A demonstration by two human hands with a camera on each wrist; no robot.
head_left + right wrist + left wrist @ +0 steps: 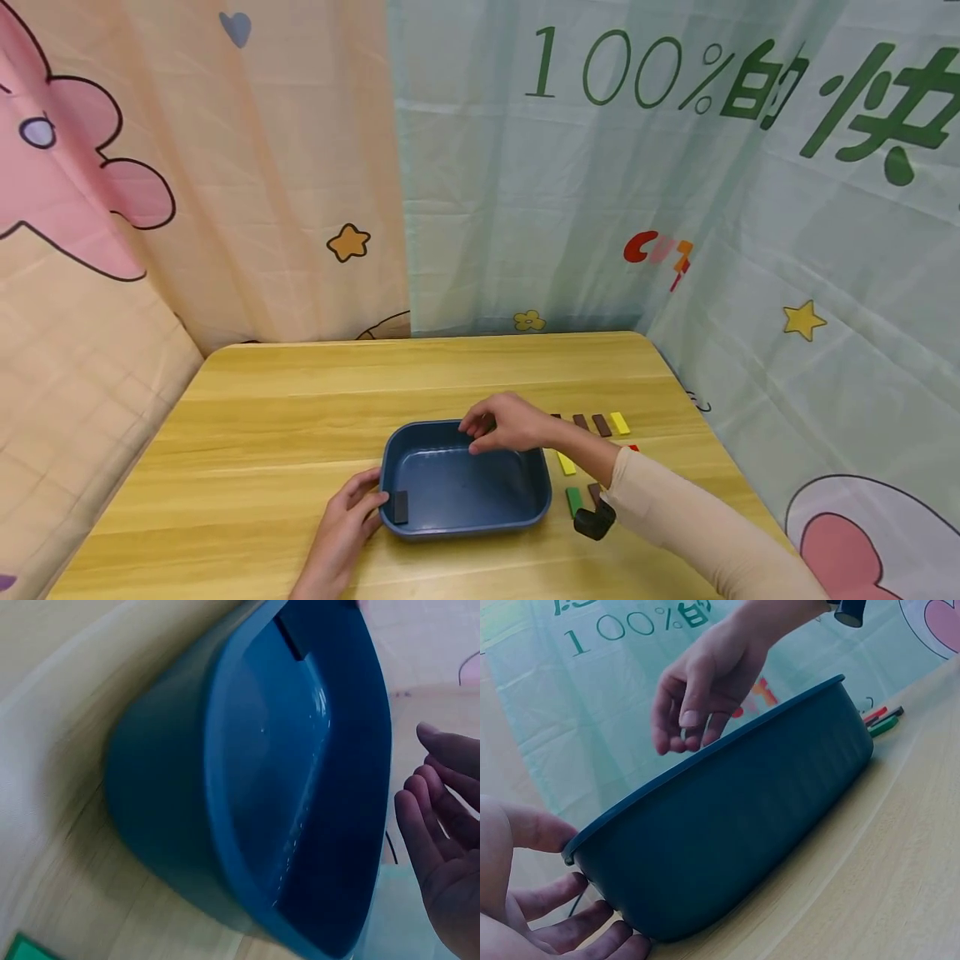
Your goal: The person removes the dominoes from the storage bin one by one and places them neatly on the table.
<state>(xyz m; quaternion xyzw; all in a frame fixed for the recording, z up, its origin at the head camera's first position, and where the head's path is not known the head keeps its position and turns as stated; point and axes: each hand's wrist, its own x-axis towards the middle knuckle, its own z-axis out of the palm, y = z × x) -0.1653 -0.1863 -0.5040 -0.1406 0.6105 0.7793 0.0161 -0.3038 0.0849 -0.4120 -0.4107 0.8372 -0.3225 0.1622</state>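
A dark blue rectangular basin (pixel 472 527) stands on the wooden table, one small black block (pixel 401 507) lying inside at its near left corner. At the basin's left end, my left hand (pixel 347 521) grips the rim, thumb on the edge and fingers against the outer wall (pixel 727 832). Above the far right part of the basin hangs my right hand (pixel 513 423), fingers loosely bent and apart from the basin. Nothing shows between those fingers in the right wrist view, where the hand (pixel 450 825) appears beside the rim.
Right of the basin lie several small flat blocks, among them a green one (pixel 574 501), yellow ones (pixel 620 423) and brown ones (pixel 602 425). My right forearm (pixel 675 517) partly covers them. Printed curtains (pixel 495 167) hang behind the table (pixel 300 400).
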